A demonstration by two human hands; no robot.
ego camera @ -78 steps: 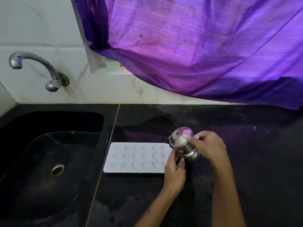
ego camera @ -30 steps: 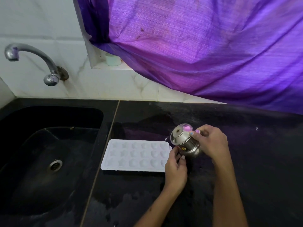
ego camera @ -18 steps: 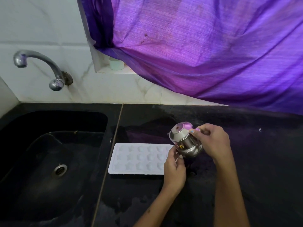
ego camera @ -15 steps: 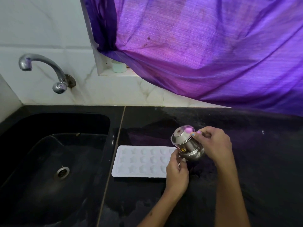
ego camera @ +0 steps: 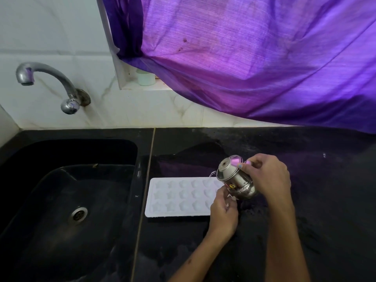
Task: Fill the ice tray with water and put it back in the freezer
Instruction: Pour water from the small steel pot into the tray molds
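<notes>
Steel pot (ego camera: pixel 236 180) still tilted in right hand's (ego camera: pixel 268 176) curled fingers; left hand (ego camera: pixel 223 212) pinching ice tray (ego camera: pixel 179 198).

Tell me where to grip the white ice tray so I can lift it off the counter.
Grip the ice tray by its two short end rims, both hands, keeping it level. It lies flat on the counter, and the left end, toward the sink, is free.
</notes>
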